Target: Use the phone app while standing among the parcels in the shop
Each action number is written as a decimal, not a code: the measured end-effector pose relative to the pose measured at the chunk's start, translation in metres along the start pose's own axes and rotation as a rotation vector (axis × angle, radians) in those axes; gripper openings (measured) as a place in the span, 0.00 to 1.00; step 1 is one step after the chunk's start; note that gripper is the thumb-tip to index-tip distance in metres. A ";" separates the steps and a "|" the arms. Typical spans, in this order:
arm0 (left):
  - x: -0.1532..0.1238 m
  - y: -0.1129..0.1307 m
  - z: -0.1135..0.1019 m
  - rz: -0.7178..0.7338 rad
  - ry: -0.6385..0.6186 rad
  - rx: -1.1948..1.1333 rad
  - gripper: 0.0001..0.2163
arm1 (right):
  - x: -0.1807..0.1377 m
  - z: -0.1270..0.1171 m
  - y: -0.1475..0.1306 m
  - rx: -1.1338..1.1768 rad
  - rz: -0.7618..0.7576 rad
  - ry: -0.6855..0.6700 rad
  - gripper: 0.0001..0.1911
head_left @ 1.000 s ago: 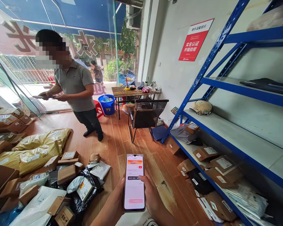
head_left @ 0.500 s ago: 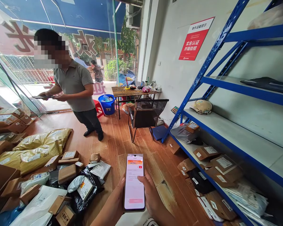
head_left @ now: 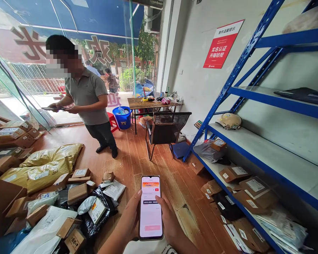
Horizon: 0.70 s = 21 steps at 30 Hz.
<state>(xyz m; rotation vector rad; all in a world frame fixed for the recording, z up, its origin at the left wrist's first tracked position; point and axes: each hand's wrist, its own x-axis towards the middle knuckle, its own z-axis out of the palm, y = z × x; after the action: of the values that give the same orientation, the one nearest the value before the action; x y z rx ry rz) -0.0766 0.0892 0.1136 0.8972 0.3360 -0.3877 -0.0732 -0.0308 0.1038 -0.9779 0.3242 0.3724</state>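
Note:
I hold a smartphone (head_left: 150, 208) upright in front of me, its screen lit with a white and orange app page. My left hand (head_left: 129, 217) grips its left edge. My right hand (head_left: 167, 218) wraps the right edge, with the thumb resting on the screen near its middle. Below the phone is the wooden floor (head_left: 127, 165). A heap of parcels (head_left: 69, 208), cardboard boxes and plastic mailers, lies on the floor just left of my hands.
A person in a grey polo shirt (head_left: 86, 97) stands at the left holding a device. Yellow sacks (head_left: 42, 165) lie by the parcels. A blue metal shelf rack (head_left: 254, 151) with boxes fills the right side. A black chair (head_left: 165, 128), a wooden table (head_left: 153, 104) and a blue bucket (head_left: 122, 118) stand behind.
The view has shifted slightly, so the phone sits a little lower in frame. My right thumb stays on the screen. The other person keeps the same stance.

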 end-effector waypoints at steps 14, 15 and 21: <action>0.015 -0.055 -0.029 -0.033 -0.201 -0.224 0.21 | 0.006 -0.004 0.007 0.081 0.047 0.164 0.29; 0.010 -0.051 -0.025 -0.035 -0.213 -0.227 0.20 | 0.006 -0.003 0.008 0.086 0.053 0.155 0.28; -0.016 -0.028 -0.006 -0.031 -0.177 -0.219 0.18 | 0.004 0.001 0.006 0.026 0.061 0.164 0.29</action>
<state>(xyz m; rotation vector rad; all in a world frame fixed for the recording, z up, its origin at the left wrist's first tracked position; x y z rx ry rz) -0.1043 0.0810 0.0982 0.6389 0.2252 -0.4466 -0.0719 -0.0261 0.0984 -0.9770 0.5077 0.3433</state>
